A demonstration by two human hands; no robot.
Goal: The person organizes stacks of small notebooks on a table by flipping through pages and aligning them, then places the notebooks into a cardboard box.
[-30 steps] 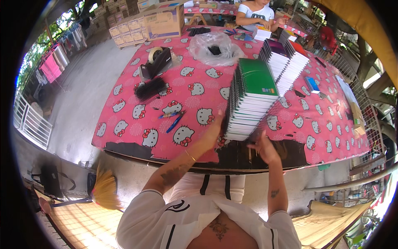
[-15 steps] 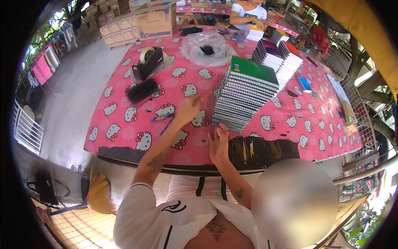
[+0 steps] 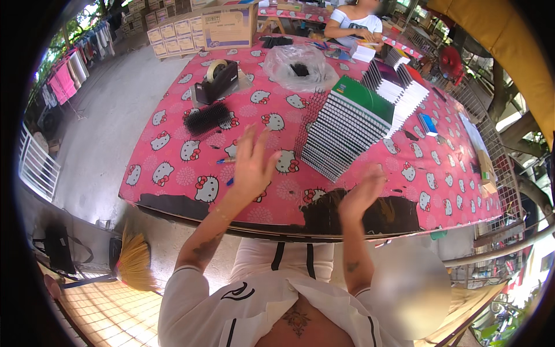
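Note:
A tall stack of spiral-bound notebooks, topped by a green cover, stands in the middle of the pink patterned table. Spread fingers and an empty palm show on my left hand, which hovers left of the stack. To the stack's near right is my right hand, slightly smeared, its fingers stretched out with nothing seen in them. Neither hand appears to grip the notebooks. Beside my left hand lie a pen and a blue pen, the latter partly hidden by it.
A bundle of black spiral coils and a tape dispenser sit at left. Farther back are a clear plastic bag, cardboard boxes and a seated person. More notebooks and a small blue pack lie right.
Both hands have come away from the stack's near left side. My right hand moved rightward; my left hand's fingers spread. The view shifted slightly.

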